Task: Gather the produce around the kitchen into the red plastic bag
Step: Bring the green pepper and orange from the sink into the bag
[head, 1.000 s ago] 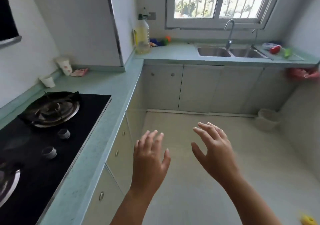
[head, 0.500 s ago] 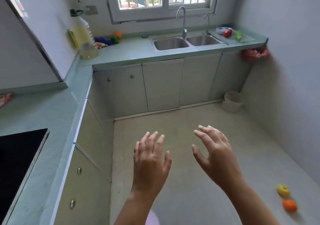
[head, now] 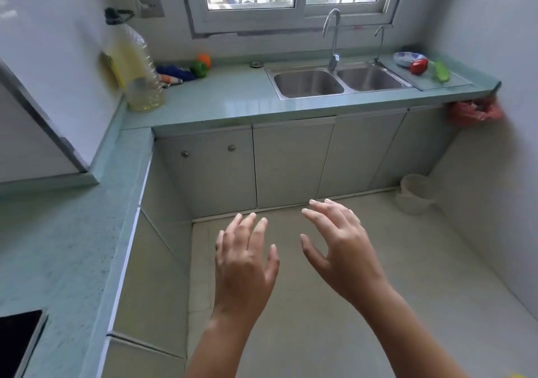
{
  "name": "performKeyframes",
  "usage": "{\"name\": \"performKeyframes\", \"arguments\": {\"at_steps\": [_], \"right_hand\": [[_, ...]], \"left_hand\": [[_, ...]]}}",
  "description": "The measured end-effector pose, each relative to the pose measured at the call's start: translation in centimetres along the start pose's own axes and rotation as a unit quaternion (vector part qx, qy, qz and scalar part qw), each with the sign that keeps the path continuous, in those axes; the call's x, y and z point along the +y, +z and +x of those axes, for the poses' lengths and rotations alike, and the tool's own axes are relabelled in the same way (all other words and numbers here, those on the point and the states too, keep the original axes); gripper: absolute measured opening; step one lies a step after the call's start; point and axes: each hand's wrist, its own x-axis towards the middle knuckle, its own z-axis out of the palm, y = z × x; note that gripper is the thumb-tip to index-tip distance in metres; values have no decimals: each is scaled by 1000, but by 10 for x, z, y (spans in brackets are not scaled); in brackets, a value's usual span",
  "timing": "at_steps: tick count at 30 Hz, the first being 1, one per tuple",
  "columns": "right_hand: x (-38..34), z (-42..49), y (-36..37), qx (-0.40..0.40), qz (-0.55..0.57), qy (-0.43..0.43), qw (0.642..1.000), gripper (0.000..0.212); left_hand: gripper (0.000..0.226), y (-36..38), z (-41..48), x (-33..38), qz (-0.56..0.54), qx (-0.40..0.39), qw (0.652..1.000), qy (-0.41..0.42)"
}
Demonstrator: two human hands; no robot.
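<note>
1. The left hand (head: 244, 264) and the right hand (head: 340, 249) hang in the air above the pale floor (head: 378, 305), backs up and side by side. Both have their fingers spread and loosely bent, and neither grips anything.
2. At the lower left, a corner of a black hob (head: 17, 340) is set into the green countertop (head: 67, 246).
3. Further on, a small white bin (head: 414, 193) stands on the floor at the right, by the foot of the cabinets (head: 291, 165).
4. The red plastic bag (head: 473, 113) hangs under the right end of the far counter, against the wall, well apart from both hands.
5. A double sink (head: 308, 83) sits in the far counter under the window.
6. Right of the sink, a red fruit (head: 418, 66) and a long green vegetable (head: 441, 70) lie on a glass board (head: 454, 85), near a patterned bowl (head: 407, 57).
7. Left of the sink, a green fruit (head: 198, 68) and an orange fruit (head: 204, 59) sit close together beside a blue cloth (head: 174, 72). A large oil bottle (head: 136, 66) stands in the corner.
</note>
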Motion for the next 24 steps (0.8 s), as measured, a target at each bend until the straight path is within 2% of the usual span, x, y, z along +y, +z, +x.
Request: {"name": "performKeyframes", "arguments": {"at_steps": [14, 24], "right_hand": [[25, 153, 110, -39, 46, -36, 998, 42], [101, 327, 149, -20, 71, -53, 996, 44]], "left_hand": [[42, 72, 108, -96, 39, -15, 998, -51], [44, 150, 291, -116, 45, -10, 998, -39]]}}
